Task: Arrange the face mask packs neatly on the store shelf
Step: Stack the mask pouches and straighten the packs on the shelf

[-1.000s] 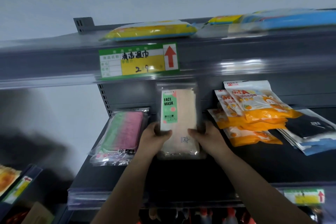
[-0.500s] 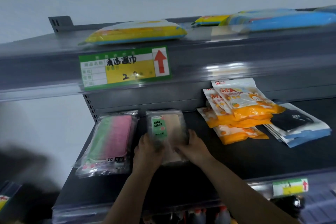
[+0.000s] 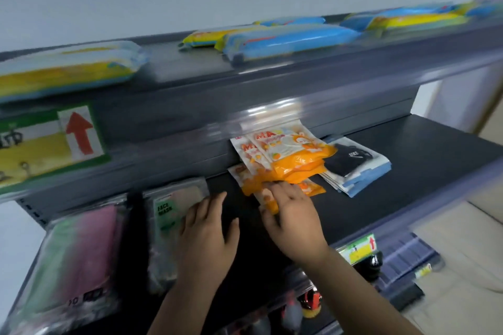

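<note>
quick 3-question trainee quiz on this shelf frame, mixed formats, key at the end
1. True or false: the right hand touches the orange mask packs.
2. Which pack lies just right of the orange ones? A) pink-green pack B) black-and-blue pack C) FACE MASK pack
3. Fill in: the left hand lies flat and holds ____.

Key: 1 true; 2 B; 3 nothing.
</note>
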`<state>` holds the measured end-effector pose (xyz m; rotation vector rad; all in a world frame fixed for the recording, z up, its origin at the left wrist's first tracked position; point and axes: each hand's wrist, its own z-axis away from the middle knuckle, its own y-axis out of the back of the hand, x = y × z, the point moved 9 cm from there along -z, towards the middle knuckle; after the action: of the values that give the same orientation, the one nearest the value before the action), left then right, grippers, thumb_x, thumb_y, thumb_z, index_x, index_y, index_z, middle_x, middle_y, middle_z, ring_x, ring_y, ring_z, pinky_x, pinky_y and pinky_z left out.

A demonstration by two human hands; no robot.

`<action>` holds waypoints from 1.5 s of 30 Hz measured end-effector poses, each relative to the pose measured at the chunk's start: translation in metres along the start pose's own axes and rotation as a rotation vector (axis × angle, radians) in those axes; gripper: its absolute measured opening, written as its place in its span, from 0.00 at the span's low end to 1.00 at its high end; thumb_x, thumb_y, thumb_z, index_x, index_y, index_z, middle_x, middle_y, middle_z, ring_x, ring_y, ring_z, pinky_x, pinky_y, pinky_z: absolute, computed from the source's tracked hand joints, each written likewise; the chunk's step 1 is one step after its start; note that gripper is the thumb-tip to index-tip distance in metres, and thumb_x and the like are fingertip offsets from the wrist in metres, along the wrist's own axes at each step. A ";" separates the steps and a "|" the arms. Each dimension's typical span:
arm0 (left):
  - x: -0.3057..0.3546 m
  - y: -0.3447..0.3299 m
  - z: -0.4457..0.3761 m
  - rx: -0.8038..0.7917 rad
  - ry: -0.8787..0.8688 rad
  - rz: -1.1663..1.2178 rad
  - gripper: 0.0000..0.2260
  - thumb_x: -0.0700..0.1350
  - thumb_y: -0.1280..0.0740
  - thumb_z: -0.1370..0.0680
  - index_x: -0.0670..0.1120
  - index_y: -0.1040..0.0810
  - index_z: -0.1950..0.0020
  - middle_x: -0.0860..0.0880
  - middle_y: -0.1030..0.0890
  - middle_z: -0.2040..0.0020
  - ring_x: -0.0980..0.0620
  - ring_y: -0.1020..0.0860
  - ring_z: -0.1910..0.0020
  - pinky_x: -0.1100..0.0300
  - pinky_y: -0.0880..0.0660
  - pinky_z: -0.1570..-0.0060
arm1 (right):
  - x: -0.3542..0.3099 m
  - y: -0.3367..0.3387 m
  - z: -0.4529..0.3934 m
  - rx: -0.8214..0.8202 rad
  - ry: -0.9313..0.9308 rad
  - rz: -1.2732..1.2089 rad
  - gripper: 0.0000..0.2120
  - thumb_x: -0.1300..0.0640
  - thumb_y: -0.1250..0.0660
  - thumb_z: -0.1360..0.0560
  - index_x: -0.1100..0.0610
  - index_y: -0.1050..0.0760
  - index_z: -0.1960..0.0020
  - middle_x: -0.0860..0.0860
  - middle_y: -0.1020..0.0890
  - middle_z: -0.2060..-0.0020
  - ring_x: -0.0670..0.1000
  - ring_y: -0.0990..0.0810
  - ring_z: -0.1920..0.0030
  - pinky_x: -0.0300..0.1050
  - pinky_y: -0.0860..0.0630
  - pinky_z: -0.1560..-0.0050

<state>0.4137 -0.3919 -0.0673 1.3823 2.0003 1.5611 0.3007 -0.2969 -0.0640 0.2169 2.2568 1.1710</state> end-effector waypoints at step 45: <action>0.210 -0.211 -0.111 0.017 0.552 0.907 0.19 0.33 0.34 0.26 0.49 0.32 0.41 0.53 0.30 0.47 0.56 0.33 0.44 0.67 0.38 0.48 | 0.393 0.022 -0.123 -0.357 -0.563 -0.561 0.23 0.54 0.25 0.34 0.65 0.24 0.43 0.58 0.19 0.46 0.57 0.21 0.45 0.49 0.24 0.43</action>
<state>0.1200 -0.2894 -0.1337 2.2428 1.6813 2.5182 -0.0924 -0.2148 -0.1567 -0.1990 1.4540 1.0160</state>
